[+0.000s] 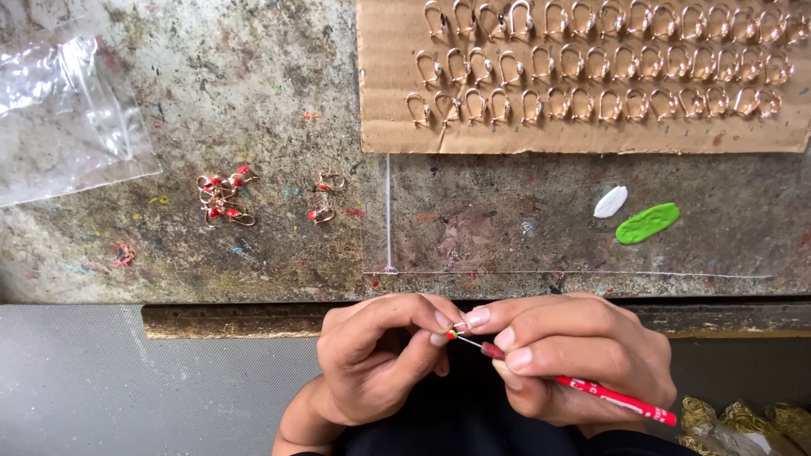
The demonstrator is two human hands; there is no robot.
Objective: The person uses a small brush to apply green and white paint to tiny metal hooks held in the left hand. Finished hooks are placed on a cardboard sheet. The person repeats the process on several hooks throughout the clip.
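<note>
Risk of smearing — left hand point(380, 359) pinching tiny hook point(454, 332), right hand point(583, 359) gripping red brush point(612, 397), lower centre.

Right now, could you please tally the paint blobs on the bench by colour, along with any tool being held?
White paint blob: 1
Green paint blob: 1
Red-handled tool: 1
Total: 3

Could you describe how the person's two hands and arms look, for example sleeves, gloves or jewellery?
Both the left hand and the right hand are bare: no gloves, and no rings show on the fingers. The fingernails are short and unpainted. The left wrist shows no watch or bracelet. Dark cloth lies at the bottom edge, perhaps clothing; I cannot tell if it is sleeves.
</note>
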